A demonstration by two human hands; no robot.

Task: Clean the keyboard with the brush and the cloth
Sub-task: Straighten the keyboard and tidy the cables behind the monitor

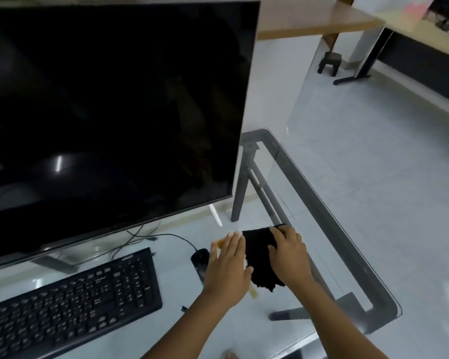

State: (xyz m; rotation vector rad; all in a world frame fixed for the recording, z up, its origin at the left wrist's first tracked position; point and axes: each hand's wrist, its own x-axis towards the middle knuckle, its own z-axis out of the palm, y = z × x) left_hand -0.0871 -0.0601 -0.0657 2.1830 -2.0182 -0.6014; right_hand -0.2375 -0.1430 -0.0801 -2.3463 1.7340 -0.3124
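The person stands at a glass desk (329,216) with 2 bare arms reaching forward. The left hand (227,270) lies flat and palm down, its fingers straight and close together, over a brush (253,293). Only the pale wooden end of the brush handle shows below the hand, at about 5 o'clock from it, and a small light part shows near the fingertips. I cannot tell if the hand presses the brush or only hovers over it.

The right hand (289,255) rests on a black cloth (259,257), fingers bent and a little spread, gripping the fabric from above. The cloth is crumpled and sits between the 2 hands, touching both.

The black keyboard (70,304) lies on the desk at 9 o'clock from the hands, well apart from them. A black mouse (200,257) is just beside the left hand, at its 9 o'clock, with its cable going toward the large dark monitor (109,112), which stands at 11 o'clock.
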